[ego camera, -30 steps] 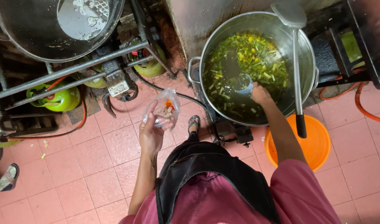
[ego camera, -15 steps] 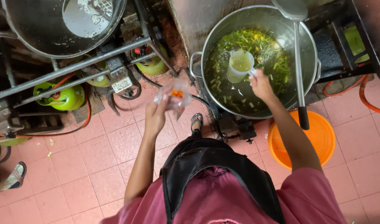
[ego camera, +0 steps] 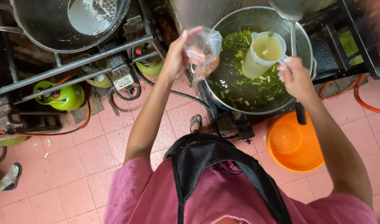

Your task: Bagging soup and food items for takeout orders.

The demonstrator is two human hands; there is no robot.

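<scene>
Head view, looking down. The right hand (ego camera: 297,76) grips the handle of a white jug (ego camera: 262,54), fingers curled shut around it. The jug is held upright above the right half of the pot (ego camera: 308,45), so that any drip falls back into the greenish broth (ego camera: 244,89) below. It is filled nearly to the brim with pale yellow liquid carrying a few green flecks.

The left hand (ego camera: 177,58) pinches the top of a clear bag (ego camera: 204,47), thumb and fingers closed on the plastic. The bag hangs at the pot's left rim, level with the jug and near it but not touching. Something orange shows at its bottom; whether its mouth is open cannot be told.

A ladle (ego camera: 291,12) rests across the pot, bowl at the far rim, dark handle end projecting over the near rim just beside the right wrist. An orange strainer (ego camera: 293,143) sits on the pink tile floor (ego camera: 74,166), near and right of the pot. A second pot (ego camera: 45,25) stands far left on a metal frame, with green gas cylinders (ego camera: 65,96) beneath it. The person wears a pink shirt (ego camera: 223,195) and a black bag strap.
</scene>
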